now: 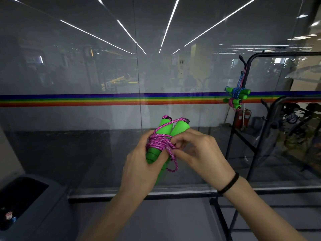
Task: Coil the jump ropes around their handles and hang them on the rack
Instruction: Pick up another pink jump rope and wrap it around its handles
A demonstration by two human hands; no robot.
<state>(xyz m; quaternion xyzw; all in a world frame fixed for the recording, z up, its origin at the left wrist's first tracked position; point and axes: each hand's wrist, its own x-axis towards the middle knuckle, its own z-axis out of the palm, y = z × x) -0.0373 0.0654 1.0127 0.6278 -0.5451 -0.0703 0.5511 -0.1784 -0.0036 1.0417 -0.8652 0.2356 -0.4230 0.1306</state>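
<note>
Head view, left grip [139,164]: I am clasping the two green handles [166,126] side by side, my fingers curling round their lower halves.
Head view, right grip [199,153]: I am pinching the pink cord [159,141] right at the coil, thumb and fingertips closing on one strand.
Rope's place: I am holding it in the air before the glass wall [86,66], well apart from the rack [250,101] on my right.
Loose loop [173,166]: it is hanging below the coil, not yet tucked.
Rack load: two coiled ropes [237,96] are hanging from a hook.
Risk: if my pinch is slipping before the loop is tucked, the turns are likely loosening and sliding off the tapered handles.
Risk at hanging: an untucked loop is probably snagging the ropes already there.
</note>
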